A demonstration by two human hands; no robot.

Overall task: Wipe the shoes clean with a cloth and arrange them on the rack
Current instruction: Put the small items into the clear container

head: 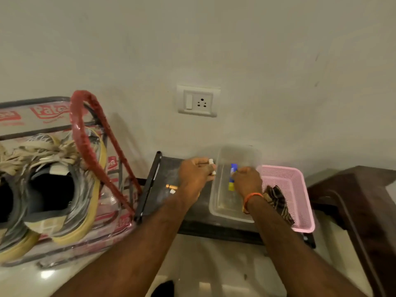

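2 hands' fingers pinch blurred items: left hand (pixel 194 175) white bits, right hand (pixel 246 179) a blue-yellow object (pixel 233 176).

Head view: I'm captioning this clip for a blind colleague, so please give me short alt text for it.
A person's left hand grips the rim of a clear plastic tub while the right hand holds a small blue and yellow item over it. A pink basket holding a dark cloth sits beside the tub. Sneakers rest on a plastic-wrapped rack at left.
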